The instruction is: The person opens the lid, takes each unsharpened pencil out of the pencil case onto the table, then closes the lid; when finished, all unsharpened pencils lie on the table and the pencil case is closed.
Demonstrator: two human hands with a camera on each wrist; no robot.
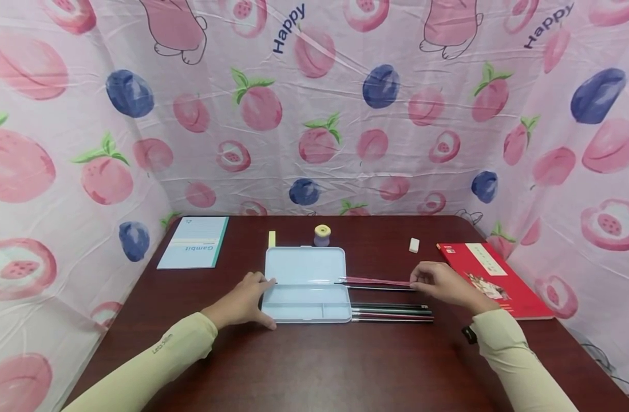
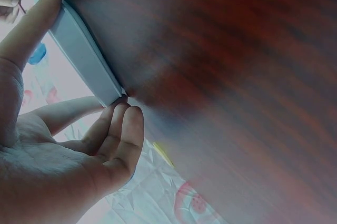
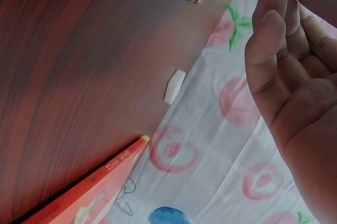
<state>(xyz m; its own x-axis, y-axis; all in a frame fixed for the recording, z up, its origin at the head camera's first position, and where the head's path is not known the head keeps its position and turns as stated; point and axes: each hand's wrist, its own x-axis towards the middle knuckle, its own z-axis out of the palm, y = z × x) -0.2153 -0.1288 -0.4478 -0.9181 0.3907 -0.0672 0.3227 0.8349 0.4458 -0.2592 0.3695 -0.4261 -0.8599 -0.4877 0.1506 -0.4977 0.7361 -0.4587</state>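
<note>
An open, pale blue pencil case (image 1: 304, 293) lies flat on the table with its lid folded back. My left hand (image 1: 242, 300) holds its left end, thumb at the front edge and fingers by the hinge. The left wrist view shows those fingertips at the case's corner (image 2: 109, 98). Thumb and forefinger of my right hand (image 1: 440, 281) pinch the right end of a pencil (image 1: 371, 280), whose other end reaches the case near the hinge. A black pencil (image 1: 381, 288) lies close beside it. Several more pencils (image 1: 391, 312) lie side by side at the case's front right.
Behind the case are a yellow strip (image 1: 272, 238) and a small yellow-and-purple round object (image 1: 321, 236). A white eraser (image 1: 414, 245) lies back right, and a red book (image 1: 499, 286) is at the right edge. A notebook (image 1: 193, 243) sits at the back left. Patterned cloth (image 1: 314, 126) surrounds the table.
</note>
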